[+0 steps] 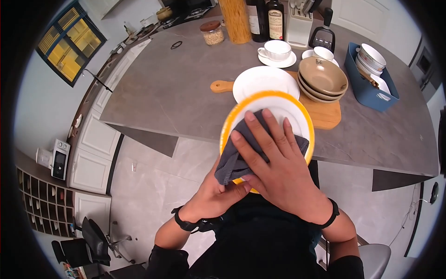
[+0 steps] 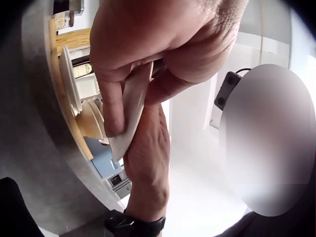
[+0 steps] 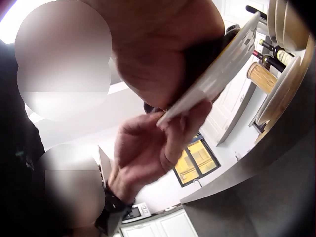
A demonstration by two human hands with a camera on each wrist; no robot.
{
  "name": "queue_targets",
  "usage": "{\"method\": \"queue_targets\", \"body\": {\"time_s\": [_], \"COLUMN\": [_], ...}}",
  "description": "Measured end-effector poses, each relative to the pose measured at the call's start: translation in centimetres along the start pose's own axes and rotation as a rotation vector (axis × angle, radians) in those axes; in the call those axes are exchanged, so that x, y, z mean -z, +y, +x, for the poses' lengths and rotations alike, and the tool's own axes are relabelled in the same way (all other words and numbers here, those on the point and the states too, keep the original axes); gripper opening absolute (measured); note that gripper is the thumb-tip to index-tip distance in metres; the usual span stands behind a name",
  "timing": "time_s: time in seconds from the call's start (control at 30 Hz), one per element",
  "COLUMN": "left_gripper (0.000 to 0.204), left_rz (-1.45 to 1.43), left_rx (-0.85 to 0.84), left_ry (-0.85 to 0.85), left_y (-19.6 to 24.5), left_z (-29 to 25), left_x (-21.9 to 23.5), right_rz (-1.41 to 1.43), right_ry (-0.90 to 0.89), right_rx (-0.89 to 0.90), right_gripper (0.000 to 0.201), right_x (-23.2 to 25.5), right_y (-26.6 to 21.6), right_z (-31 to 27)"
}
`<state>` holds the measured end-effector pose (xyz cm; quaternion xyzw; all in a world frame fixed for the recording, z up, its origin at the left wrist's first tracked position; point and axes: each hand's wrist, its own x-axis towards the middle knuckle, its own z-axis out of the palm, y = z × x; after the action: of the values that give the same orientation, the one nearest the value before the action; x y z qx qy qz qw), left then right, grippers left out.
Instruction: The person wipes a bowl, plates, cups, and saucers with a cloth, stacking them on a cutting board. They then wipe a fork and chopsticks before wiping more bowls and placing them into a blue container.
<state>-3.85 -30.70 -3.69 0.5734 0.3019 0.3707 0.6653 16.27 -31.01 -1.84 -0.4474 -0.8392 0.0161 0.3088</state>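
A white plate with a yellow rim is held up in front of the body, near the counter's front edge. My left hand grips its near left edge, thumb on the upper side and fingers beneath, as the left wrist view shows at the plate's edge. On the plate's face lies a dark grey cloth, folded and draped over the left rim. My right hand presses on this cloth with its fingers straight and spread. In the right wrist view the plate is tilted, with left fingers under it.
Beyond the held plate, a wooden board carries another white plate and stacked brown bowls. Cups on saucers, a knife block, bottles, spaghetti and a jar stand behind. A blue bin holds dishes at right.
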Motion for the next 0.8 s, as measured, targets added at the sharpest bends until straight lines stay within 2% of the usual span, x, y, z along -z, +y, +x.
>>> {"method": "queue_targets", "body": {"time_s": [0.03, 0.07, 0.13, 0.17, 0.2, 0.27, 0.33, 0.4, 0.47, 0.53, 0.57, 0.6, 0.63, 0.67, 0.7, 0.73, 0.77, 0.8], "left_gripper": [0.06, 0.06, 0.062, 0.065, 0.065, 0.065, 0.07, 0.071, 0.066, 0.063, 0.063, 0.062, 0.06, 0.06, 0.065, 0.071, 0.073, 0.073], "left_rz": [0.146, 0.144, 0.157, 0.151, 0.15, 0.02, 0.071, 0.06, 0.058, 0.47, 0.47, 0.476, 0.479, 0.479, 0.258, 0.037, 0.094, 0.093], "left_rx": [0.034, 0.037, 0.156, -0.009, -0.009, 0.032, 0.056, -0.079, -0.055, -0.169, -0.161, -0.226, -0.291, -0.287, -0.024, 0.232, 0.157, 0.153], "left_ry": [-0.151, -0.151, -0.221, -0.312, -0.32, -0.049, -0.028, -0.106, -0.085, -0.283, -0.291, -0.401, -0.511, -0.516, -0.387, -0.252, -0.221, -0.22], "left_y": [-0.4, -0.8, -0.8, -0.9, -0.8, -0.2, -0.2, -0.6, -0.4, -1.3, -2.1, -2.9, -3.1, -2.8, -2.0, -1.3, -1.1, -1.1], "left_z": [0.1, -0.1, -0.2, 0.1, 0.0, -0.5, -0.7, -0.4, -0.3, -0.9, -0.7, -0.5, -0.3, -0.5, -0.8, -0.9, -0.9, -1.0], "left_x": [1.2, 1.1, 0.3, 0.3, -0.1, -1.0, -0.1, 0.5, -0.2, 1.0, 1.3, 1.4, 1.2, 0.5, -0.7, -1.5, -1.8, -1.7], "right_rz": [-0.006, -0.004, -0.012, -0.095, -0.109, -0.184, -0.18, -0.175, -0.076, -0.023, -0.018, -0.014, -0.034, -0.056, 0.006, 0.004, -0.048, -0.101], "right_ry": [-0.042, -0.044, 0.019, 0.094, 0.147, 0.22, 0.195, 0.165, -0.018, -0.054, -0.056, -0.055, 0.017, 0.088, 0.044, 0.046, 0.066, 0.085], "right_rx": [0.005, 0.002, 0.039, 0.007, -0.044, -0.107, -0.124, -0.137, 0.025, 0.175, 0.224, 0.214, 0.222, 0.233, 0.176, 0.176, 0.095, 0.015], "right_gripper": [0.081, 0.081, 0.089, 0.085, 0.085, 0.085, 0.085, 0.085, 0.079, 0.073, 0.068, 0.068, 0.066, 0.065, 0.085, 0.085, 0.085, 0.085], "right_x": [0.3, 0.3, 0.3, 0.5, 1.0, 2.3, 2.8, 2.6, 1.3, 0.5, 0.6, 0.3, 0.1, 0.0, 0.7, 1.5, 2.5, 3.3], "right_y": [-0.1, 0.0, 0.7, 1.1, 1.7, 2.8, 3.1, 2.6, 1.5, 0.1, 0.2, 0.4, 0.8, 1.3, 1.9, 2.5, 3.0, 3.4], "right_z": [0.1, 0.2, 0.5, 0.9, 1.2, 1.2, 0.3, -0.5, -1.5, -1.8, -1.5, -1.1, -0.7, -0.2, 0.2, 0.6, 0.9, 1.0]}}
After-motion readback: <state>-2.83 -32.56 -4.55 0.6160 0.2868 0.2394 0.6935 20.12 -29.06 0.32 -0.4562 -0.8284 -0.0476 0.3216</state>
